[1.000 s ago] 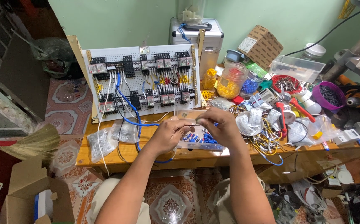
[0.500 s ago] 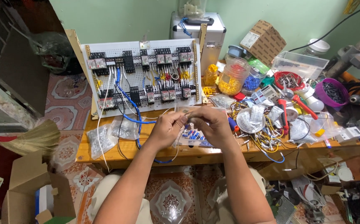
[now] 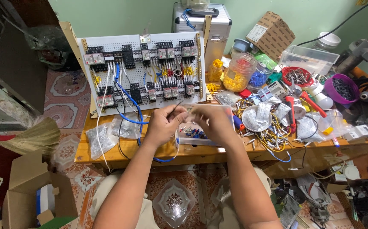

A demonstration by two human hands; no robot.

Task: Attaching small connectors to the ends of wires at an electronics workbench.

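A bare strip of wooden bench (image 3: 107, 154) is left open at the near left edge. The back is blocked by the upright relay panel (image 3: 143, 72), and the right side is crowded by jars (image 3: 239, 72), pliers (image 3: 292, 112) and tangled wires (image 3: 273, 135).

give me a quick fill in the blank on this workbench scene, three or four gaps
1. The white perforated panel of relays stands propped on the ____ bench.
2. The left hand pinches a thin dark ____.
3. The clear round jar holds mostly ____ pieces.
4. The right hand is over a clear plastic ____ of small parts.

Missing words: wooden; wire; yellow; box
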